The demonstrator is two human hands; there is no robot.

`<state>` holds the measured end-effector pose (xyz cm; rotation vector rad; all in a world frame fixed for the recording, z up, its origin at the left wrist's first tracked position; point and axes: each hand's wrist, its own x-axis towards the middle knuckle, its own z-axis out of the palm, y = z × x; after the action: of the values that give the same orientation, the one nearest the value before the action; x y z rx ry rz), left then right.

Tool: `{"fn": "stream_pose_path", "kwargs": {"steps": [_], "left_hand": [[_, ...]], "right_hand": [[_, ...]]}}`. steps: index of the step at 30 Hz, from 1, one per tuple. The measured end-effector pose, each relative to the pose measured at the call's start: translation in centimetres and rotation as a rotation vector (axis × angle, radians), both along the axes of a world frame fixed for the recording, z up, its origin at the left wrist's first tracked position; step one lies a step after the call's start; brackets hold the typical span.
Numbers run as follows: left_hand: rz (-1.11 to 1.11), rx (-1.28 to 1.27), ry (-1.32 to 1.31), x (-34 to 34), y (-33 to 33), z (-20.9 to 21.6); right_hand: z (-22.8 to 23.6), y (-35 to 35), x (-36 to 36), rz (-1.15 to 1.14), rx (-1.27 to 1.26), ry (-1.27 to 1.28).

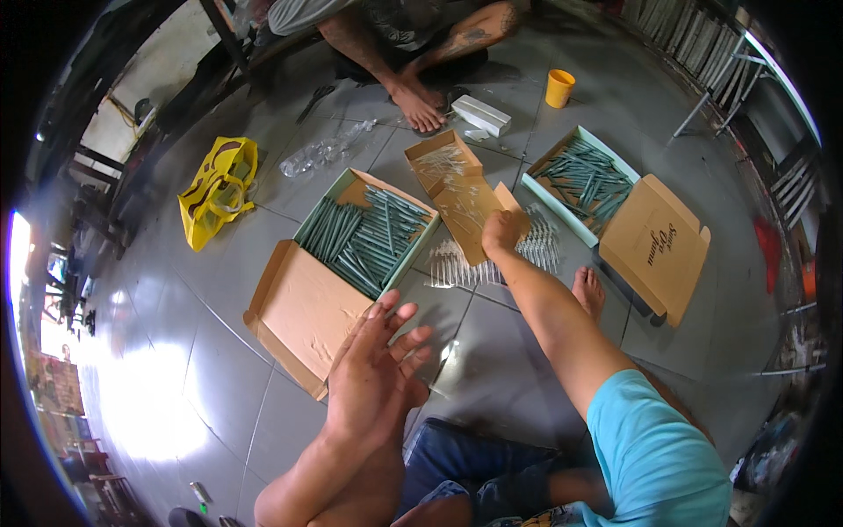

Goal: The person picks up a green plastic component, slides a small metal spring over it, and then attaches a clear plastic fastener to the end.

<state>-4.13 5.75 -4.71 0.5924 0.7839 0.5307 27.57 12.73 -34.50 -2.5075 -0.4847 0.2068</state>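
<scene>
My left hand is raised with its fingers apart and holds nothing, in front of an open box with a brown lid. Many dark green pen-like sticks lie packed in that box. Further ahead, my right hand is closed on the edge of a long, shallow cardboard box. Thin clear pieces are scattered inside the shallow box. Under and beside it, a row of clear plastic pieces lies on the floor. My right fingertips are partly hidden.
A second open box of green sticks stands at the right. Beyond are a yellow cup, a white carton and crumpled clear plastic. A yellow bag stands at the left. Another person's bare foot is at the far side.
</scene>
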Motion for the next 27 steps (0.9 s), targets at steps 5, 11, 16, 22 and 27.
{"fn": "stream_pose_path", "kwargs": {"steps": [5,11,16,22,27], "left_hand": [[-0.010,0.032,0.000,0.3,0.0,0.6],[-0.020,0.031,0.022,0.1,-0.1,0.6],[-0.038,0.037,0.016,0.6,-0.4,0.8],[-0.037,0.047,0.018,0.4,-0.3,0.7],[-0.046,0.054,0.015,0.5,-0.3,0.5]], "right_hand": [[-1.4,0.0,1.4,0.149,-0.203,-0.170],[0.2,0.5,0.5,0.017,-0.159,-0.075],[0.3,0.1,1.3,0.071,-0.207,-0.054],[0.4,-0.5,1.1,0.073,-0.130,-0.089],[0.3,-0.9,1.7,0.151,-0.167,-0.032]]}}
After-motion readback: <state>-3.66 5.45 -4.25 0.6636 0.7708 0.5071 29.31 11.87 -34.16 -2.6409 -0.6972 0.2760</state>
